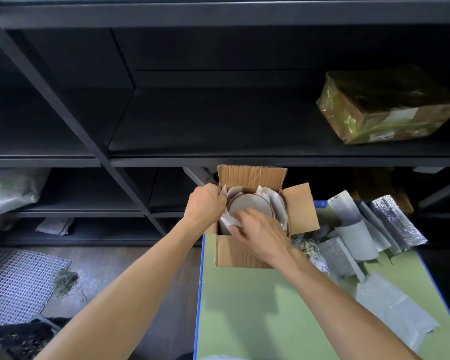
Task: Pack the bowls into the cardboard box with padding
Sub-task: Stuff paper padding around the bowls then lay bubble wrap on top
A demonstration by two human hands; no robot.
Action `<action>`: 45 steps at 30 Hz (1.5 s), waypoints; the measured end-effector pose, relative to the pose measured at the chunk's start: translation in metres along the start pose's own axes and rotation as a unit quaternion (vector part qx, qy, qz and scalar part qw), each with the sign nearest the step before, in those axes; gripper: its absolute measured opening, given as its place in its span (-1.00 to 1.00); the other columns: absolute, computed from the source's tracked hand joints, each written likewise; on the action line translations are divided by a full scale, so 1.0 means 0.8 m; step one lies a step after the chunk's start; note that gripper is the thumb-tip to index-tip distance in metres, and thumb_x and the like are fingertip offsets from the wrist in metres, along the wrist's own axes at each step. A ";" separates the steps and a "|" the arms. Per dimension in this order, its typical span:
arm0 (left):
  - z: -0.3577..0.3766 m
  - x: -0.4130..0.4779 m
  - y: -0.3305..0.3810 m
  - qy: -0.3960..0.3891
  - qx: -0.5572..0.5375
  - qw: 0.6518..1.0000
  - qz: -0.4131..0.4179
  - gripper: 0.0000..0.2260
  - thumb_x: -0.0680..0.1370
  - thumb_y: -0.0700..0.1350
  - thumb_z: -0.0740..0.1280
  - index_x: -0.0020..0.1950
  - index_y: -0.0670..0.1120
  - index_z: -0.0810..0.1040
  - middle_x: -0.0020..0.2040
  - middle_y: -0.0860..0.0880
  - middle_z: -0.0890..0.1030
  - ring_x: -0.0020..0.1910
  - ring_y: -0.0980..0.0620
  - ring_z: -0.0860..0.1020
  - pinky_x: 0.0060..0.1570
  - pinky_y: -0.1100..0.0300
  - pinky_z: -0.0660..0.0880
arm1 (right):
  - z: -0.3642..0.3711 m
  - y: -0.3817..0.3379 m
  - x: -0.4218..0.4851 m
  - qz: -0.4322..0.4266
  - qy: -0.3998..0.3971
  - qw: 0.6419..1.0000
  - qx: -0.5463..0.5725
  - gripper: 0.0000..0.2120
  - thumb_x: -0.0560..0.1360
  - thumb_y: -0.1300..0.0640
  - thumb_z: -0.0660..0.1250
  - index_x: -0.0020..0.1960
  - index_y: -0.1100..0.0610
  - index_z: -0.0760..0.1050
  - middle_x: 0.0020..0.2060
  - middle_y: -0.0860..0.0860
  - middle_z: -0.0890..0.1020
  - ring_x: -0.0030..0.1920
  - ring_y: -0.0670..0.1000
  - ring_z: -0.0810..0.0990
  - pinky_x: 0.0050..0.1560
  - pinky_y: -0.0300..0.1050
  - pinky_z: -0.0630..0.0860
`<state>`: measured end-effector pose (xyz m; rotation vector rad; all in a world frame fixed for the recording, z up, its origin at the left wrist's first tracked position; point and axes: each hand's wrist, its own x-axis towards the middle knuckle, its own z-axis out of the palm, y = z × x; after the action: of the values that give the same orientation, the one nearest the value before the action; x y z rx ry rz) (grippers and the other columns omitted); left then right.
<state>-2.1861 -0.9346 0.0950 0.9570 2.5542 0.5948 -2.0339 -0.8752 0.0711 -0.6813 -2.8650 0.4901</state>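
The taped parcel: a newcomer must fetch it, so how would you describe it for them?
Start at the dark shelving behind the green table. On the shelf above the open cardboard box, far right, lies the parcel. It alone is sealed, brown, wrapped in glossy tape, with a white label.

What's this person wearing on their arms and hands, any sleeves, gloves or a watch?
Nothing visible. The left hand and right hand are ungloved; the left forearm and right forearm are bare, with no sleeve, watch or bracelet in view. Any rings cannot be made out.
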 end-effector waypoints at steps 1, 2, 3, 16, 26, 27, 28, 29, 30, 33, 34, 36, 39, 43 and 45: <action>0.005 0.000 -0.002 0.005 0.004 1.000 0.007 -0.58 0.66 0.05 0.18 -0.38 -0.05 0.41 -0.50 0.05 0.41 -0.56 0.12 0.35 -0.65 0.36 0.18 | 0.001 -0.002 0.000 -0.002 0.012 1.000 0.001 -0.82 0.59 -0.08 0.19 -0.01 0.02 0.45 -0.13 -0.04 0.53 -0.13 0.05 0.54 -0.30 -0.12 0.25; 0.009 -0.001 -0.005 0.008 0.008 1.000 0.018 -0.59 0.66 0.04 0.18 -0.35 -0.07 0.45 -0.47 0.04 0.44 -0.53 0.09 0.39 -0.59 0.32 0.22 | 0.003 -0.004 0.000 -0.004 0.020 1.000 -0.001 -0.82 0.59 -0.07 0.18 -0.05 0.02 0.43 -0.15 -0.05 0.52 -0.13 0.05 0.54 -0.31 -0.12 0.24; 0.013 -0.002 -0.007 0.009 0.011 0.999 0.030 -0.62 0.66 0.04 0.18 -0.29 -0.07 0.51 -0.43 0.03 0.49 -0.48 0.07 0.45 -0.54 0.29 0.27 | 0.006 -0.005 -0.001 -0.005 0.022 1.000 -0.008 -0.83 0.59 -0.05 0.19 -0.07 0.03 0.44 -0.17 -0.04 0.51 -0.11 0.07 0.55 -0.31 -0.11 0.24; 0.004 0.016 -0.018 0.032 0.002 0.998 0.053 -0.81 0.60 -0.11 0.27 0.01 -0.08 0.68 -0.41 0.15 0.49 -0.49 0.14 0.47 -0.57 0.37 0.24 | 0.010 -0.017 0.005 0.010 0.001 1.000 -0.015 -0.90 0.54 0.17 0.24 -0.01 0.14 0.52 -0.14 0.07 0.61 -0.07 0.18 0.57 -0.27 -0.04 0.25; 0.006 0.024 -0.018 -0.007 0.041 0.996 0.076 -0.81 0.60 -0.10 0.27 0.02 -0.06 0.68 -0.32 0.04 0.61 -0.46 0.09 0.50 -0.52 0.29 0.34 | 0.023 -0.024 0.002 0.062 0.005 0.996 -0.059 -0.93 0.51 0.21 0.28 -0.15 0.09 0.47 -0.29 0.07 0.60 -0.20 0.19 0.58 -0.35 -0.07 0.24; 0.009 0.022 -0.021 -0.015 0.043 0.996 0.078 -0.82 0.60 -0.10 0.28 0.00 -0.06 0.69 -0.33 0.03 0.60 -0.46 0.08 0.50 -0.51 0.28 0.35 | 0.023 -0.025 0.001 0.064 0.007 0.996 -0.065 -0.90 0.50 0.21 0.29 -0.18 0.09 0.43 -0.29 0.07 0.59 -0.21 0.19 0.58 -0.35 -0.07 0.22; 0.011 0.020 -0.023 -0.017 0.042 0.996 0.077 -0.83 0.59 -0.10 0.28 -0.03 -0.06 0.68 -0.35 0.05 0.59 -0.45 0.08 0.50 -0.51 0.28 0.35 | 0.022 -0.026 0.000 0.065 0.010 0.996 -0.067 -0.86 0.49 0.21 0.31 -0.21 0.08 0.39 -0.29 0.07 0.59 -0.21 0.18 0.57 -0.34 -0.07 0.21; 0.012 0.019 -0.025 -0.014 0.039 0.996 0.073 -0.84 0.57 -0.11 0.29 -0.05 -0.06 0.68 -0.36 0.06 0.57 -0.44 0.09 0.50 -0.51 0.28 0.34 | 0.019 -0.026 0.000 0.066 0.012 0.996 -0.064 -0.85 0.48 0.20 0.32 -0.22 0.08 0.38 -0.28 0.08 0.58 -0.20 0.19 0.57 -0.33 -0.07 0.20; 0.012 0.019 -0.025 -0.006 0.035 0.997 0.069 -0.85 0.56 -0.12 0.29 -0.06 -0.05 0.67 -0.36 0.07 0.57 -0.44 0.10 0.50 -0.51 0.28 0.34 | 0.015 -0.026 -0.001 0.064 0.013 0.996 -0.062 -0.88 0.47 0.20 0.32 -0.21 0.10 0.40 -0.26 0.08 0.59 -0.19 0.20 0.56 -0.32 -0.07 0.19; 0.010 0.023 -0.025 0.012 0.029 0.998 0.059 -0.88 0.55 -0.11 0.31 -0.01 -0.03 0.64 -0.29 0.07 0.57 -0.41 0.14 0.48 -0.50 0.29 0.32 | 0.007 -0.024 -0.001 0.056 0.000 0.996 -0.076 -0.98 0.50 0.18 0.30 -0.10 0.12 0.48 -0.16 0.07 0.60 -0.09 0.17 0.56 -0.28 -0.07 0.21; 0.009 0.023 -0.024 0.002 0.036 0.998 0.060 -0.88 0.55 -0.11 0.32 0.00 -0.03 0.64 -0.27 0.06 0.58 -0.40 0.12 0.49 -0.49 0.29 0.35 | 0.007 -0.024 -0.002 0.056 -0.002 0.995 -0.083 -0.96 0.52 0.16 0.29 -0.07 0.12 0.50 -0.12 0.07 0.59 -0.05 0.16 0.55 -0.26 -0.07 0.21; 0.011 0.022 -0.026 -0.023 0.051 0.996 0.063 -0.88 0.53 -0.13 0.31 -0.02 -0.04 0.64 -0.27 0.03 0.60 -0.37 0.08 0.53 -0.47 0.25 0.42 | 0.010 -0.025 -0.002 0.058 -0.003 0.994 -0.096 -0.90 0.57 0.13 0.26 -0.03 0.12 0.54 -0.07 0.05 0.56 0.02 0.12 0.52 -0.22 -0.08 0.22; 0.017 0.018 -0.029 -0.025 0.054 0.996 0.060 -0.88 0.53 -0.14 0.30 -0.05 -0.04 0.64 -0.27 0.02 0.61 -0.36 0.06 0.54 -0.44 0.23 0.45 | 0.013 -0.030 -0.003 0.068 -0.001 0.992 -0.104 -0.81 0.62 0.04 0.20 0.02 0.08 0.55 -0.06 0.03 0.55 0.02 0.09 0.53 -0.22 -0.09 0.24; 0.017 0.024 -0.029 -0.026 0.061 0.995 0.068 -0.89 0.52 -0.12 0.31 -0.07 -0.04 0.63 -0.27 0.02 0.62 -0.34 0.03 0.57 -0.40 0.19 0.51 | 0.009 -0.035 -0.003 0.069 -0.011 0.993 -0.096 -0.89 0.52 0.21 0.25 0.01 0.06 0.48 -0.10 0.01 0.59 -0.02 0.11 0.55 -0.26 -0.08 0.20; 0.015 0.026 -0.030 -0.040 0.067 0.994 0.070 -0.90 0.53 -0.10 0.31 -0.06 -0.04 0.62 -0.28 0.02 0.61 -0.34 0.03 0.57 -0.37 0.16 0.53 | 0.007 -0.035 -0.003 0.063 -0.025 0.993 -0.098 -0.84 0.50 0.25 0.22 0.03 0.09 0.49 -0.07 0.05 0.59 0.00 0.14 0.53 -0.22 -0.07 0.19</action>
<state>-2.2083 -0.9337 0.0697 1.1884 2.4968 0.4161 -2.0448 -0.9016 0.0758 -0.8987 -2.9561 0.2446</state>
